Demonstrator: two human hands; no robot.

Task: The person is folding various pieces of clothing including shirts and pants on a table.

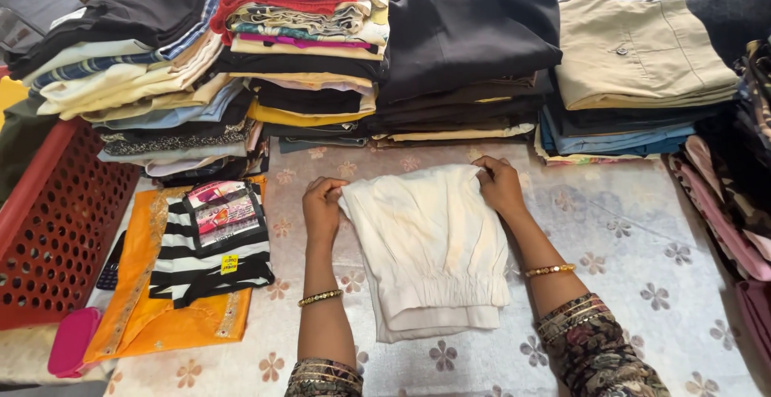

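A folded cream-white garment [430, 244] with a gathered hem lies on the flowered sheet [634, 236] in front of me. My left hand [322, 206] pinches its far left corner. My right hand [499, 185] grips its far right corner. Both wrists wear gold bangles, and patterned sleeves cover my forearms near the bottom edge.
Tall stacks of folded clothes [305, 51] line the far side, with black [470, 43] and khaki [638, 51] piles to the right. A black-and-white striped garment [210, 252] lies on an orange one [152, 317] at left. A red perforated basket [56, 228] stands beside them.
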